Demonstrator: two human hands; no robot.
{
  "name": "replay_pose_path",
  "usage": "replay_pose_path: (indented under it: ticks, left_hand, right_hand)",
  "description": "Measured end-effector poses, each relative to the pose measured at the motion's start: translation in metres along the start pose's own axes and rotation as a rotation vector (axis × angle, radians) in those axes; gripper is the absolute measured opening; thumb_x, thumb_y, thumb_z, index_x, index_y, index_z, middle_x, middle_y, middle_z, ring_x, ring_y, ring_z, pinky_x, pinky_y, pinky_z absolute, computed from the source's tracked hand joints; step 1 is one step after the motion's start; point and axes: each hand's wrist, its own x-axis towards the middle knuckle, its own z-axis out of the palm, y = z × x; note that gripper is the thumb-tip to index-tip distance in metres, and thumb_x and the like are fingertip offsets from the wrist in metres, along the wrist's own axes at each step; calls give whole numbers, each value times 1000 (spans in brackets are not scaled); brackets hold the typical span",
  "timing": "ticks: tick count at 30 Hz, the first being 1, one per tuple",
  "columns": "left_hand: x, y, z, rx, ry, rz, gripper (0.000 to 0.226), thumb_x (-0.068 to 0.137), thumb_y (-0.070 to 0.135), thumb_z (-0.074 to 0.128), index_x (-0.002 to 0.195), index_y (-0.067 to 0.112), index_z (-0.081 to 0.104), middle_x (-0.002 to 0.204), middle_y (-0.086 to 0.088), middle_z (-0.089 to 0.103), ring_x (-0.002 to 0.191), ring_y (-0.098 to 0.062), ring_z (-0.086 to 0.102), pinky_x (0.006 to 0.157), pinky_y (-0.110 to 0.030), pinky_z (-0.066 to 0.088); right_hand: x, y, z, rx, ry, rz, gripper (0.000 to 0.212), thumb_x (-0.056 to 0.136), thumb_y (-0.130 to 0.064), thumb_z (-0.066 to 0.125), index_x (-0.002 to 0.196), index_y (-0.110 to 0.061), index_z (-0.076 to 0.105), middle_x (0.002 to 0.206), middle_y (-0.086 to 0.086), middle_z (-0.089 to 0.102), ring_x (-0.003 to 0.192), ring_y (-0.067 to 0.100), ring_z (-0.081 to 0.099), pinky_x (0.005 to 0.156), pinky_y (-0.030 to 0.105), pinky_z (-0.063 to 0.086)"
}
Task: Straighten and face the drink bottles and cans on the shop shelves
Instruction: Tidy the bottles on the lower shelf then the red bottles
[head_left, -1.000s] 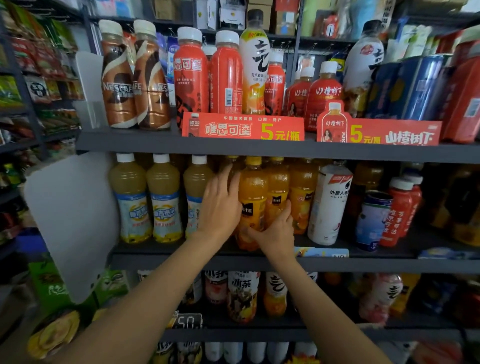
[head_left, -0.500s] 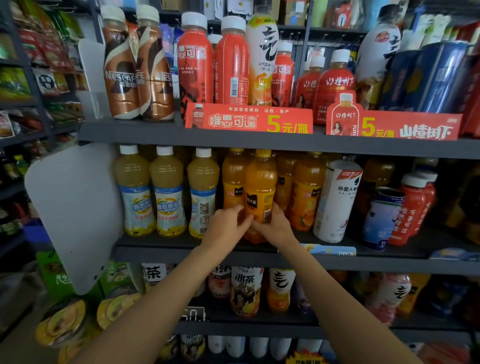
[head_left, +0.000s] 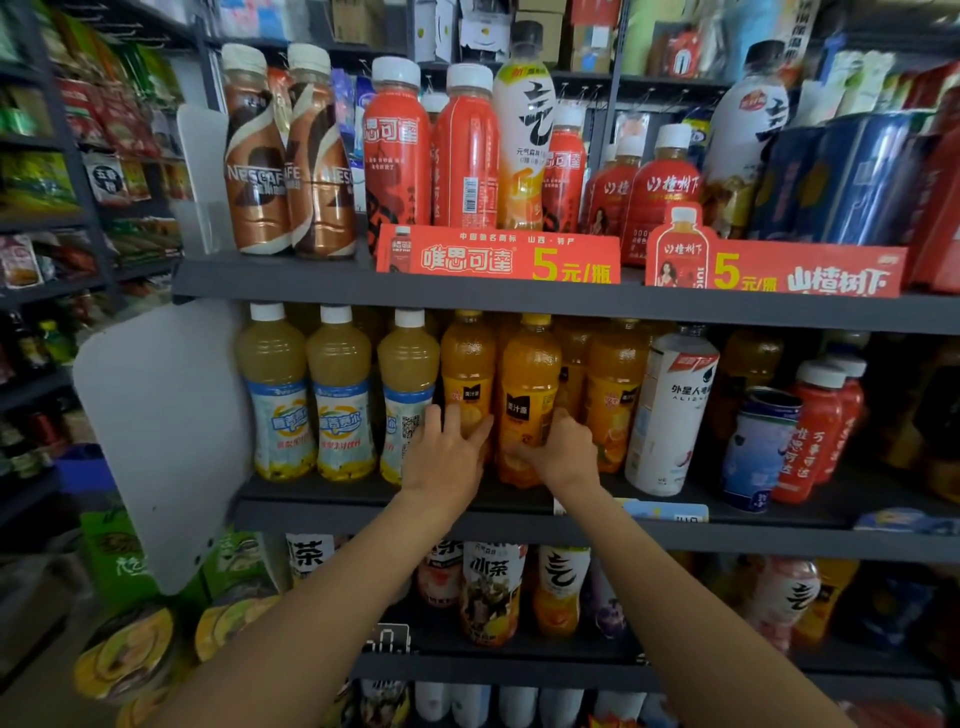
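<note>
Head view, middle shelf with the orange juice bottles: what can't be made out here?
- Lower part of the front orange juice bottle: covered by the right hand.
- Bottle behind the left hand: base hidden.
- Rear rows: dark, blocked by front bottles.
- Price tag on the shelf edge: too blurred to read.

Dark metal shelving (head_left: 519, 299) fills a dim shop.

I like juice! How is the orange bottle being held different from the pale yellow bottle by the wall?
The orange bottle has a yellow cap and dark label; the pale yellow bottle has a white cap and blue-white label. The right hand grips the orange one; nobody touches the pale one. Both stand upright on the middle shelf.
</note>
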Motion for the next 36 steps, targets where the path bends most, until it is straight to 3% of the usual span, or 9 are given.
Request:
replay_pose_path:
  ticks: [9, 14, 16, 19, 22, 25, 28, 31, 36]
  left_hand:
    - [-6, 3, 2, 140, -35, 6, 69, 94, 26, 47, 149, 30, 5, 142, -19, 20, 131, -33, 22, 104, -38, 30]
    - [-13, 8, -9, 86, 44, 55, 59, 92, 22, 49, 144, 23, 22, 136, -13, 30, 126, -30, 29, 101, -37, 32]
    - [-15, 11, -15, 47, 148, 144, 57, 85, 19, 57, 138, 19, 37, 130, -11, 41, 120, -29, 40, 93, -38, 39]
    - [-7, 21, -16, 12, 281, 235, 58, 56, 16, 80, 111, 13, 63, 105, -11, 60, 93, -29, 59, 70, -36, 50]
    - [-1, 42, -18, -95, 291, 267, 54, 64, 15, 76, 115, 11, 60, 113, -12, 58, 101, -30, 58, 76, -38, 49]
    - [3, 64, -12, -101, 234, 289, 54, 87, 18, 51, 139, 14, 36, 138, -9, 36, 125, -28, 36, 97, -37, 33]
    - [5, 77, -6, -114, 200, 296, 55, 91, 20, 43, 144, 17, 26, 144, -6, 27, 131, -26, 28, 102, -36, 27]
    - [8, 89, 1, -273, 163, 278, 54, 91, 19, 44, 143, 15, 29, 142, -6, 28, 131, -25, 27, 103, -36, 29]
    - [13, 114, 6, -703, 106, 173, 61, 90, 27, 55, 142, 13, 27, 140, -6, 30, 131, -22, 31, 106, -31, 30]
  right_hand:
    - [3, -12, 13, -35, 31, 57, 61, 82, -36, 68, 126, -6, 36, 130, 15, 48, 120, 33, 49, 94, 42, 44]
    - [-1, -14, 16, -8, 49, 64, 71, 82, -37, 68, 131, -5, 29, 137, 17, 37, 127, 36, 39, 98, 42, 40]
    - [-11, -8, 8, 40, 218, -37, 66, 80, -34, 70, 126, -3, 35, 132, 16, 38, 123, 33, 41, 96, 39, 41]
    - [-22, 9, -27, 149, 542, -107, 62, 80, -25, 72, 127, -2, 39, 129, 15, 40, 118, 26, 42, 96, 33, 42]
    - [-13, 35, -74, 205, 715, 48, 72, 79, -23, 74, 134, 0, 33, 138, 19, 31, 126, 31, 33, 102, 37, 36]
    - [10, 55, -101, 187, 568, 149, 86, 76, -32, 76, 139, -1, 26, 141, 20, 33, 129, 36, 34, 100, 44, 38]
    - [26, 62, -103, 167, 339, 181, 75, 75, -39, 75, 129, -7, 33, 128, 17, 51, 116, 37, 51, 87, 47, 46]
    - [31, 68, -99, 155, 364, 127, 69, 71, -37, 78, 119, -6, 39, 121, 16, 55, 111, 36, 55, 87, 49, 49]
    - [11, 79, -101, 295, 382, -17, 62, 70, -23, 80, 117, -8, 43, 113, 9, 59, 104, 25, 58, 76, 28, 45]
